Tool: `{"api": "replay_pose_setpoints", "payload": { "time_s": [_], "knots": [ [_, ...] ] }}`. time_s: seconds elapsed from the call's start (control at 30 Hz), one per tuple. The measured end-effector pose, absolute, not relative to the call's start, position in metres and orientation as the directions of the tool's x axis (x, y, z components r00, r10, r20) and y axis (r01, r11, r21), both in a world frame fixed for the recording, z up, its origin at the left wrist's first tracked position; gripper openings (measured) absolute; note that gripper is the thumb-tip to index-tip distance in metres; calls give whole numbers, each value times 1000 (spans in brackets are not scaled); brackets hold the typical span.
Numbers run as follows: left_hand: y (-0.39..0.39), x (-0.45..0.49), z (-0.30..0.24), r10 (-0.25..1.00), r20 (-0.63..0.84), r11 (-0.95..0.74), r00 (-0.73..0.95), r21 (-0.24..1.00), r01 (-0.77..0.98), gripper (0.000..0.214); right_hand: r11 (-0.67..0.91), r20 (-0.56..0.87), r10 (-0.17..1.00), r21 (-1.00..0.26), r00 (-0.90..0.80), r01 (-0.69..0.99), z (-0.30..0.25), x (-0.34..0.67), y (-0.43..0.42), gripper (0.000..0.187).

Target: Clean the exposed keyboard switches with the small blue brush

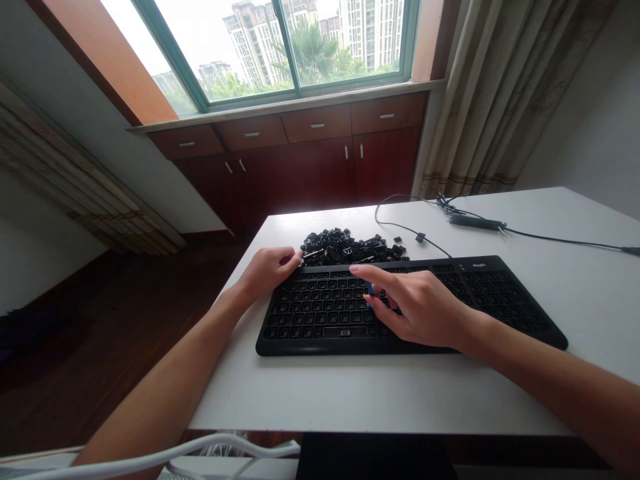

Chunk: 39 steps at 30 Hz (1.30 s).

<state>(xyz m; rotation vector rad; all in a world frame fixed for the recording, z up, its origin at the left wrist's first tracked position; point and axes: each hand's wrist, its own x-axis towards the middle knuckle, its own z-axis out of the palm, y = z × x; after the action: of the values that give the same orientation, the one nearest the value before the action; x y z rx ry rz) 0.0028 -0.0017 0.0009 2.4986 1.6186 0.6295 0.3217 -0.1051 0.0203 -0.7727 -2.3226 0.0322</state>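
The white tabletop ends on the left in a slanting side that the left forearm crosses, and the black keyboard sits with its left end not far from that side. Between the keyboard and the table's near edge runs a broad bare strip of white; more bare surface lies past its right end, towards the right. Behind it the space is tighter: a heap of black keycaps lies against or just beside its rear edge, two loose pieces lie near, and a thin dark cable curves back from the rear edge to a bundle. The left hand rests at the rear left corner beside the heap, fingers curled and thumb close to them; whether it pinches anything cannot be told. The right hand is over the middle of the keyboard, index finger stretched towards the back row, thumb and bent fingers closed on a small blue piece, mostly hidden. The keyboard's left part shows rows of square sockets with caps off and a long bare slot at the front; its right part is darker, with a pale logo near the rear.
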Motion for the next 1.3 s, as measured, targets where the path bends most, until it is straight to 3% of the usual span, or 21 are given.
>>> {"api": "replay_pose_setpoints", "payload": {
  "time_s": [1.3],
  "knots": [
    [-2, 3, 2, 892, 295, -429, 343, 312, 848, 45, 807, 562, 568, -235, -601, 542, 23, 321, -106, 57]
  ]
}}
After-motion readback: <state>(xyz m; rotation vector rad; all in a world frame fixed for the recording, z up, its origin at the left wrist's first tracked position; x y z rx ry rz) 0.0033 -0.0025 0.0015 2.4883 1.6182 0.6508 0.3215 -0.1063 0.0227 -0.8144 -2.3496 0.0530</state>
